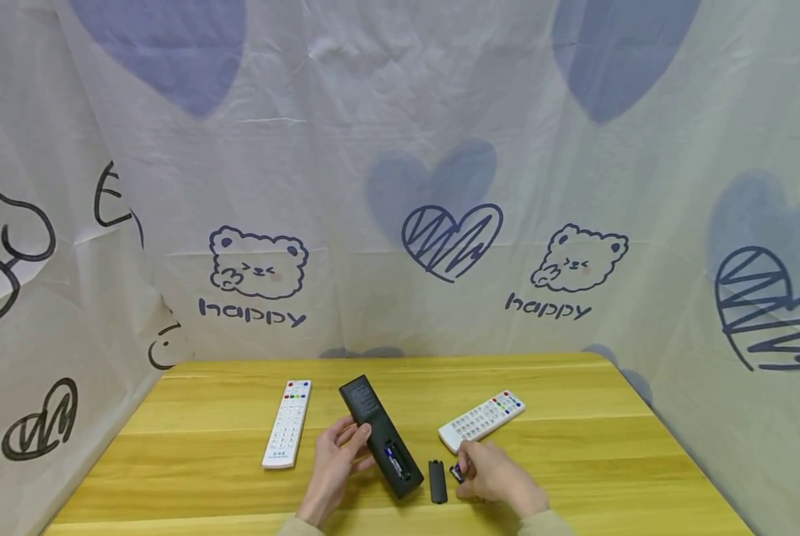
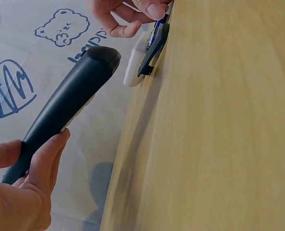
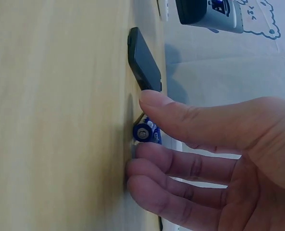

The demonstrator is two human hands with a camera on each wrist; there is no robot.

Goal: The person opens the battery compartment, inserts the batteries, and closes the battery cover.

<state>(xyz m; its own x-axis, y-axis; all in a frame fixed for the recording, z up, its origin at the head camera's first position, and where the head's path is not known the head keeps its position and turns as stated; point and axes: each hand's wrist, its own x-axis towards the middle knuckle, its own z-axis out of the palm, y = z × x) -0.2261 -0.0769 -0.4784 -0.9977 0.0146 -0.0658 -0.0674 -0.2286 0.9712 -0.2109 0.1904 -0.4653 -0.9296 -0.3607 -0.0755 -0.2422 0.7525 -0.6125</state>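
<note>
My left hand (image 1: 336,465) grips a black remote control (image 1: 366,406), thumb along its edge, with its back facing up and tilted. Its battery compartment is uncovered, and a blue-and-white battery (image 1: 395,460) lies inside. My right hand (image 1: 494,476) is low over the table, its thumb and fingers loosely bent around a blue battery (image 3: 143,132), fingertips right at its sides. More blue shows just behind that battery, partly hidden by the thumb. Left of this hand lies the black battery cover (image 1: 437,482), also seen beyond the thumb in the right wrist view.
A white remote control (image 1: 287,424) lies button side up at the left of the wooden table (image 1: 205,484). Another white remote control (image 1: 482,420) lies at an angle just beyond my right hand. A printed cloth (image 1: 353,298) hangs behind the table's far edge.
</note>
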